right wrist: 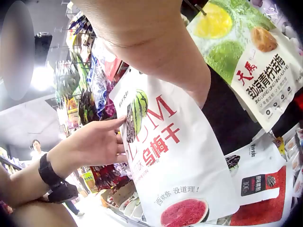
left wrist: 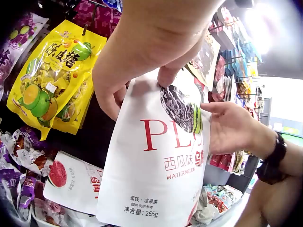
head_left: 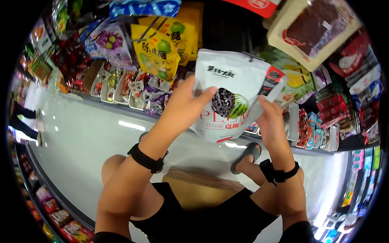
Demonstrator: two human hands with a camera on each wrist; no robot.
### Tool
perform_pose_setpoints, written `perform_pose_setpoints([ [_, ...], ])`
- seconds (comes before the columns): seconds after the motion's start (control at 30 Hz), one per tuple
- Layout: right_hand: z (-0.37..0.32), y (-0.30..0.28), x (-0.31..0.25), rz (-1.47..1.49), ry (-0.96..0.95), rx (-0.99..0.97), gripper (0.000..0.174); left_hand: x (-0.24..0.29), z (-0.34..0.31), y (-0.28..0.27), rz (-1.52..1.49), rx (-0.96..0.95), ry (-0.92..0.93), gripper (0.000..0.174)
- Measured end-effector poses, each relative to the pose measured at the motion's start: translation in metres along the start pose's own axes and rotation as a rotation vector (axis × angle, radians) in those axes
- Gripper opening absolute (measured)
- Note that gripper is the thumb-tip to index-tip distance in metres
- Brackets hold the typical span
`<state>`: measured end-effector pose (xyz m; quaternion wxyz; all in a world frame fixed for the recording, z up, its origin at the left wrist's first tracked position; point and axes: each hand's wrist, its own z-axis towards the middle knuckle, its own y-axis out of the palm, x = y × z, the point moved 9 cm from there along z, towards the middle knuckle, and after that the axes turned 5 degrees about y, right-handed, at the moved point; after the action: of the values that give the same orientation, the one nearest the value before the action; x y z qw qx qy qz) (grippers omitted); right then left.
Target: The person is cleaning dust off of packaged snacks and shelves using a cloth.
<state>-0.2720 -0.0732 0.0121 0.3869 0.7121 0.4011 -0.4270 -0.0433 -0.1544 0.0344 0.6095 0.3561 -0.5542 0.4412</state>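
Observation:
A white stand-up pouch [head_left: 221,75] of watermelon-flavour dried plums is held upright between both hands, its printed front facing me. My left hand [head_left: 184,103] grips its left side, thumb lying across the front and fingers behind. On the other side, my right hand [head_left: 271,121] pinches the right edge, thumb in front; its other fingers are mostly hidden by the pouch in the right wrist view. A second white pouch [left wrist: 71,182] with a watermelon picture lies lower down behind it. Another pouch with a red panel [right wrist: 260,208] shows beside the held one.
Yellow candy bags [head_left: 156,52] and a purple grape bag [head_left: 110,42] hang at the left. A green lime-plum bag [right wrist: 236,52] hangs at the right. White bins [head_left: 121,91] of wrapped sweets line the shelf edge. A cardboard box [head_left: 202,188] sits between the person's legs.

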Motion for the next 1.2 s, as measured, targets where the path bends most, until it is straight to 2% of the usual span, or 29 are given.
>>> perform_pose_setpoints([
  [0.03,-0.003,0.005,-0.002,-0.018,-0.001,-0.010,0.036,-0.002,0.000,0.004,0.025,-0.050,-0.066,0.035],
  [0.1,-0.009,0.016,-0.013,0.004,-0.087,0.011,0.029,-0.004,-0.001,0.002,-0.003,-0.011,-0.063,0.036],
  [0.17,-0.005,0.013,-0.007,-0.027,-0.068,0.018,0.028,-0.001,-0.006,0.002,0.093,-0.027,-0.104,0.039],
  [0.2,0.001,0.004,0.002,-0.045,-0.055,0.020,0.028,-0.007,-0.003,-0.001,0.237,-0.006,-0.055,0.041],
  [0.27,-0.003,0.012,-0.002,-0.021,-0.050,0.007,0.032,-0.003,-0.005,-0.003,0.187,0.000,-0.086,0.041],
  [0.37,0.004,0.008,0.004,-0.084,-0.015,0.062,0.028,-0.009,-0.006,-0.006,0.205,-0.001,-0.161,0.043],
  [0.43,0.003,0.014,0.006,-0.064,0.002,0.021,0.024,-0.003,-0.005,-0.011,0.244,0.085,0.011,0.040],
  [0.53,0.004,0.012,0.009,-0.064,0.013,0.061,0.022,-0.007,-0.003,-0.013,0.326,0.105,0.063,0.041],
  [0.7,-0.001,0.015,-0.011,-0.070,-0.122,0.095,0.017,0.007,-0.004,-0.016,0.288,0.104,0.037,0.039],
  [0.77,0.003,0.014,-0.013,-0.096,-0.124,0.123,0.016,0.005,-0.002,-0.014,0.169,0.099,0.030,0.039],
  [0.83,0.004,0.012,-0.016,-0.123,-0.122,0.164,0.016,0.006,0.001,-0.011,0.202,0.112,0.072,0.039],
  [0.93,0.006,0.016,-0.019,-0.089,-0.160,0.219,0.026,0.004,0.006,-0.008,0.256,0.150,0.128,0.039],
  [1.0,0.010,0.010,-0.017,-0.125,-0.159,0.232,0.026,0.001,0.008,-0.009,0.278,0.169,0.136,0.039],
  [1.07,0.014,0.008,-0.015,-0.161,-0.152,0.239,0.026,-0.010,0.010,-0.007,0.269,0.136,0.038,0.040],
  [1.2,0.022,0.009,-0.015,-0.189,-0.183,0.212,0.018,-0.012,0.014,-0.006,0.274,0.137,0.029,0.040],
])
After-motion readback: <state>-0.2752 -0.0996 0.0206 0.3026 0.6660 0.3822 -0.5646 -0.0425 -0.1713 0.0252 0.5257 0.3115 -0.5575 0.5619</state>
